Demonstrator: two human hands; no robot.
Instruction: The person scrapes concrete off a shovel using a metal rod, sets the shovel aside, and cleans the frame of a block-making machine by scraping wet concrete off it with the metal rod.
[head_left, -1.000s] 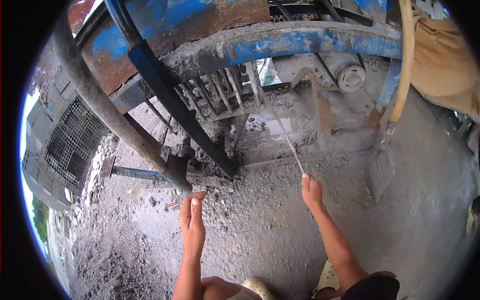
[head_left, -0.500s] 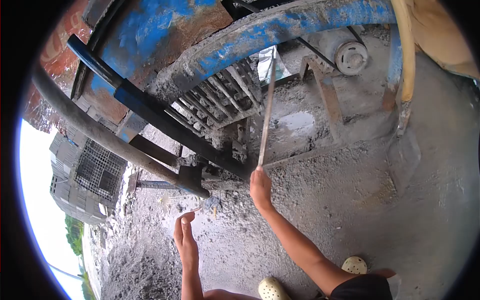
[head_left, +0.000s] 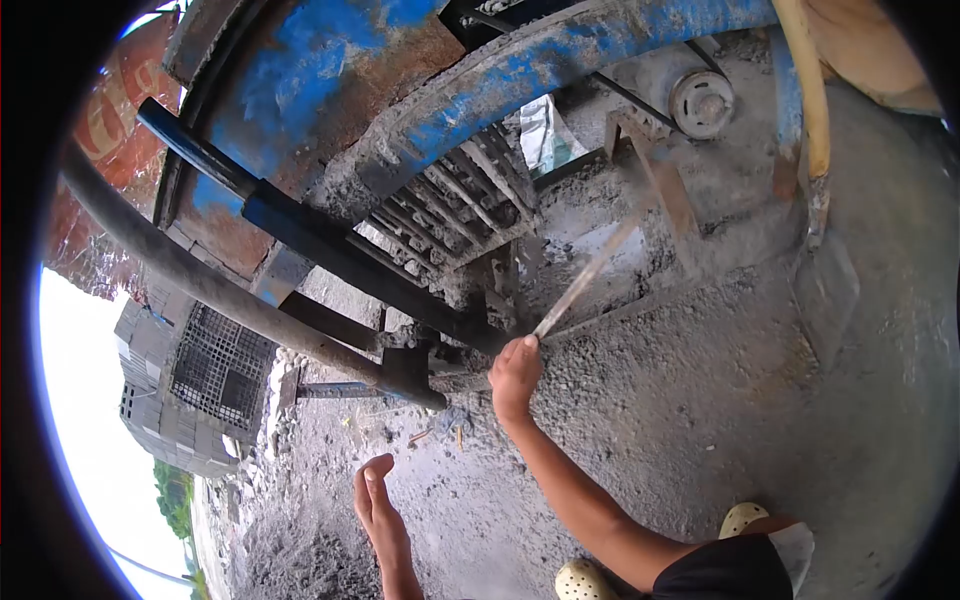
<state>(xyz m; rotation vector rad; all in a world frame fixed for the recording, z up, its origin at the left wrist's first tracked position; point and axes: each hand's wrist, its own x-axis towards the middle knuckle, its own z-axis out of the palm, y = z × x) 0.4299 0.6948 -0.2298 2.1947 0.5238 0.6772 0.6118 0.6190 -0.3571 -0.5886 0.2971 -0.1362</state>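
A long, thin stick (head_left: 585,287) is gripped at its lower end by my right hand (head_left: 515,375), fingers wrapped round it. It slants up and to the right, its far end blurred in front of the cement-caked machine base. Just left of the stick is the machine's row of grey-crusted metal bars (head_left: 450,205), below a curved blue rim (head_left: 540,75). My left hand (head_left: 380,500) hangs in the air over the ground, thumb apart and fingers slightly bent, with nothing in it. A dark steel bar (head_left: 340,255) slopes down towards my right hand.
A grey curved pipe (head_left: 220,290) runs along the left. At right, a shovel's blade (head_left: 828,290) meets the ground below its yellowish handle (head_left: 815,110). A pulley wheel (head_left: 702,104) sits behind. Grey blocks (head_left: 160,420) and a gravelly heap (head_left: 300,550) lie left; my clogs (head_left: 583,580) show below.
The stick has swung from nearly upright to a slant, its far end moving right and down. My right hand has turned slightly. The view has shifted a little.
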